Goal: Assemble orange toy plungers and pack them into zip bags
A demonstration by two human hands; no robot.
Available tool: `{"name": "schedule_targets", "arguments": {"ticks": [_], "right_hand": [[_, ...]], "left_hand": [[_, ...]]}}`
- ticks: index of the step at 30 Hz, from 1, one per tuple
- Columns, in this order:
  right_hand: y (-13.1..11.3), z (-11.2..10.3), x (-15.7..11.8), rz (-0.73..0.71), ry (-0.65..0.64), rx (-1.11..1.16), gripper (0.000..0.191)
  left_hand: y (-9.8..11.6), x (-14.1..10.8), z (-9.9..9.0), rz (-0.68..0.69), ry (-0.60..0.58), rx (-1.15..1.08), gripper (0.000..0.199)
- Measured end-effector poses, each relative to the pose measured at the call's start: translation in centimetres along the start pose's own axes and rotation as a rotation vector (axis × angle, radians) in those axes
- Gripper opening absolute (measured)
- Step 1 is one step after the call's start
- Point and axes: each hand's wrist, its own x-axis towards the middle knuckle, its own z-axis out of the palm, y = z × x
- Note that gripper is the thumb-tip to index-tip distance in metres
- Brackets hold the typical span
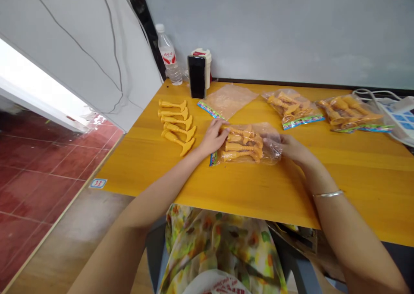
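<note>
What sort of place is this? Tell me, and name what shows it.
Probably a small packing or craft workspace, though it could be a room at home: loose orange plastic pieces line a wooden table, and clear bags hold more of them.

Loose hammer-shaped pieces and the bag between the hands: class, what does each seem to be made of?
Hammer-shaped pieces: probably moulded plastic, smooth-looking, with one even orange-yellow colour throughout.
Bag: thin, glossy, clear plastic film, most likely; it wrinkles, catches light and shows its contents.
</note>
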Motion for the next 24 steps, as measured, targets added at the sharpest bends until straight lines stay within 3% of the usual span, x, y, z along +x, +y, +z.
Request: {"name": "schedule_targets", "arguments": {"ticks": [5,7,10,13,18,24], "right_hand": [[0.5,-0.1,0.6,-0.114,0.165,0.065,0.033],[0.6,-0.1,0.6,-0.12,0.18,0.067,0.033],[0.4,0.4,0.3,-0.099,0.137,0.068,0.037],[-0.3,1.1,-0.3,-0.08,0.083,0.128,0.038],[-1.8,2.1,-1.2,-0.099,-0.036,0.207,0.04],[-2.1,2.6,-1.4,-0.08,-0.009,0.33,0.044]], "left_hand": [[-0.3,0.0,-0.3,-0.223,0.154,0.149,0.025],[-0.5,-0.2,-0.4,-0.285,0.132,0.262,0.029],[-0.8,-0.1,-0.3,-0.237,0.041,0.277,0.029],[-1.2,0.1,-0.1,-0.186,-0.014,0.058,0.022],[-1.0,0.2,0.2,-0.267,0.011,-0.388,0.023],[0.1,0.0,0.2,-0.322,0.098,-0.592,0.028]]}}
